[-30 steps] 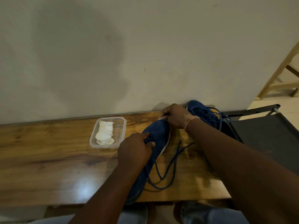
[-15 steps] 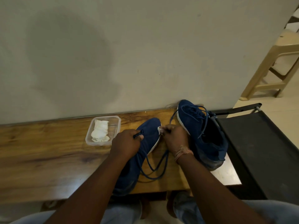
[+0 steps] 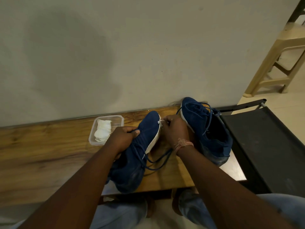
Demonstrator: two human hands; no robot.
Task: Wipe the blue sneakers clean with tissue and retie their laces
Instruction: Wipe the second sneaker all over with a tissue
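The near sneaker [image 3: 132, 156] runs near-to-far between both hands — left hand [image 3: 123, 138] gripping its lace, right fingers [image 3: 166, 123] pinching tissue [image 3: 159, 122] at its sole edge.

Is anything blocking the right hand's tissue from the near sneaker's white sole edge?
Nothing visible does. The right hand pinches a bit of tissue right at the near sneaker sole edge; the left hand grips its upper.
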